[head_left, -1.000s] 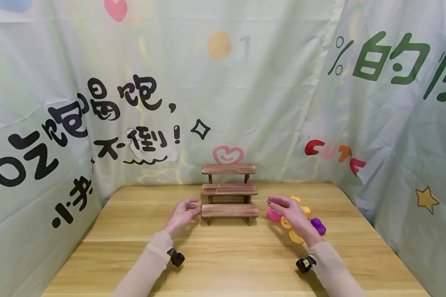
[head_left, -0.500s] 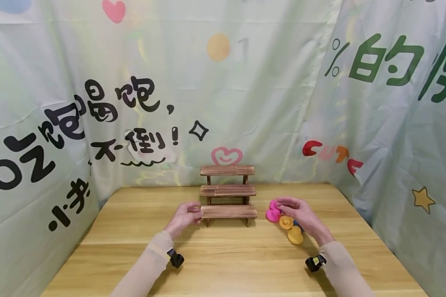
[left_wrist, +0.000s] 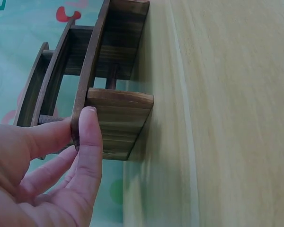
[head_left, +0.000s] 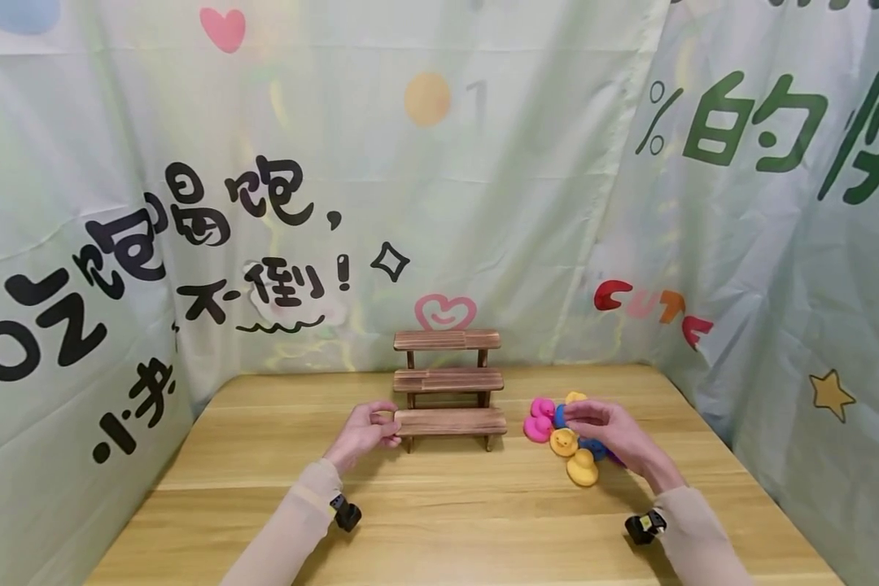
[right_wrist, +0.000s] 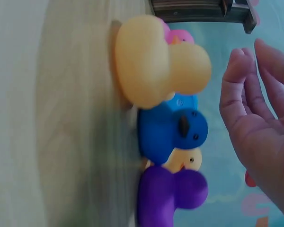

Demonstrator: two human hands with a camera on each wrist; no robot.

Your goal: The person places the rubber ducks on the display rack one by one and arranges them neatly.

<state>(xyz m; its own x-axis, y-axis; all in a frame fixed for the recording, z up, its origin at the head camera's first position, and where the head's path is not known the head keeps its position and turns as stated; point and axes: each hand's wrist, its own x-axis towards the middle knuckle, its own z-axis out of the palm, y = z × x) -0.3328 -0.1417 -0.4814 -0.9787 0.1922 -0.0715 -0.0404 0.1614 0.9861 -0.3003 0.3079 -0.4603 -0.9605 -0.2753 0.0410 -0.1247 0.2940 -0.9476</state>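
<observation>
A three-tier brown wooden stand [head_left: 450, 422] stands towards the back of the wooden table. My left hand [head_left: 363, 433] pinches the left end of its lowest board between thumb and fingers, as the left wrist view [left_wrist: 57, 175] confirms up close. Over a cluster of small rubber ducks to the right of the stand hovers my right hand [head_left: 618, 435], its fingers relaxed and holding nothing. Among the ducks are pink ones [head_left: 538, 429], yellow ones [right_wrist: 142, 61], blue ones [right_wrist: 173, 132] and a purple one [right_wrist: 156, 196]. The hand hides part of the cluster from above.
Printed cloth hangs [head_left: 513, 203] close behind the table [head_left: 439, 513] and along both sides. A small black camera is strapped to each wrist, the left one [head_left: 347, 513] and the right one [head_left: 645, 527].
My left hand has gone from beside the stand to pinching its lowest board. My right hand has drawn back to the right over the ducks, uncovering pink and blue ones.
</observation>
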